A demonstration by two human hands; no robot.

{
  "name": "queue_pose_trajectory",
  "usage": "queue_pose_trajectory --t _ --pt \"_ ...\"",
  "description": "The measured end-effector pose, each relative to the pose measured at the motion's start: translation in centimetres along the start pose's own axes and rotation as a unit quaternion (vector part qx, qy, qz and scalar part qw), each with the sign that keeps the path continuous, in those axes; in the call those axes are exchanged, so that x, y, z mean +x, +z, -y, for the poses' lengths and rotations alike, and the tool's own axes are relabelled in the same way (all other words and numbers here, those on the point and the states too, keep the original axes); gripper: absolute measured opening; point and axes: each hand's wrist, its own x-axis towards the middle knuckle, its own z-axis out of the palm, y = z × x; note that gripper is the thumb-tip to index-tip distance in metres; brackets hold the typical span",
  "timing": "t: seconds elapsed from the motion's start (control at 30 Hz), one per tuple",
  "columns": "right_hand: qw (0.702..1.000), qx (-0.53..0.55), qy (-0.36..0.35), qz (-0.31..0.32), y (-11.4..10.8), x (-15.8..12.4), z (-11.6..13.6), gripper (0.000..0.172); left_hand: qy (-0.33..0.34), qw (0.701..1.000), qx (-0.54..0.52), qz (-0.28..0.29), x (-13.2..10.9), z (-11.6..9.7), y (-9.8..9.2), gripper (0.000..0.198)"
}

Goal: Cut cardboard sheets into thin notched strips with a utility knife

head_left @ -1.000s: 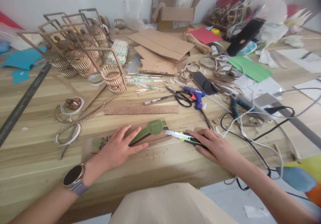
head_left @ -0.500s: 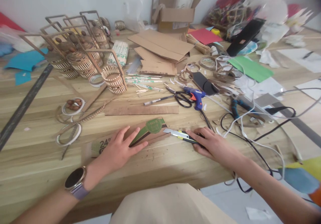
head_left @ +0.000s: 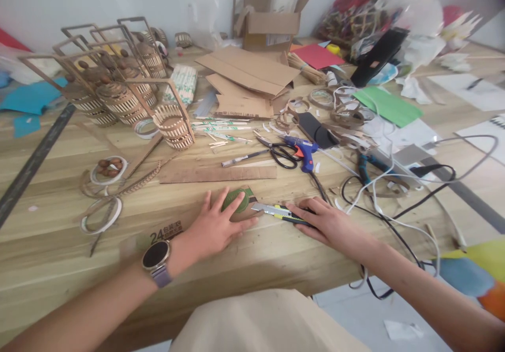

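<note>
The right hand [head_left: 329, 225] is closed around the handle of a cutter knife [head_left: 282, 212], with the fingers bent over its rear part. The front of the handle and the bare blade come out from this grip and point toward the left hand [head_left: 215, 228]. The blade tip is at the right end of a printed cardboard piece [head_left: 173, 229]; whether it enters the cardboard, one cannot tell.

The left hand does not grip anything. It is laid open over the cardboard piece, the fingers spread, and it covers the middle part. The green round print shows beside its fingers, and the number 24 shows on the other side, near the wrist. The thumb is just beside the blade, on its near side.

The cardboard piece lies flat on the wooden table [head_left: 260, 270]. Beyond it there is a plain cardboard strip [head_left: 219, 174], and farther away lie black scissors [head_left: 286, 156] and a blue glue gun [head_left: 302, 151].
</note>
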Motion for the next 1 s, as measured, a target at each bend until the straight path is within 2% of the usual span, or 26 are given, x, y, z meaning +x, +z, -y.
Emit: queue_pose_trajectory --t 0.23,0.43,0.63,1.0 --pt "1.0 0.005 0.007 0.008 0.0 0.1 0.1 0.046 -0.015 0.999 0.042 0.002 0.5 -0.1 -0.6 0.057" --pt "1.0 -0.004 -0.007 0.003 0.1 0.6 1.3 0.045 -0.041 0.996 0.08 0.017 -1.0 -1.2 -0.5 0.063" --pt "0.999 0.008 -0.035 0.008 0.5 1.7 2.0 0.046 -0.068 0.994 0.085 -0.004 -3.0 -1.7 0.0 0.057" --pt "0.999 0.008 -0.04 0.025 -0.2 1.7 1.8 0.047 -0.07 0.995 0.069 -0.028 -2.9 -1.8 0.0 0.056"
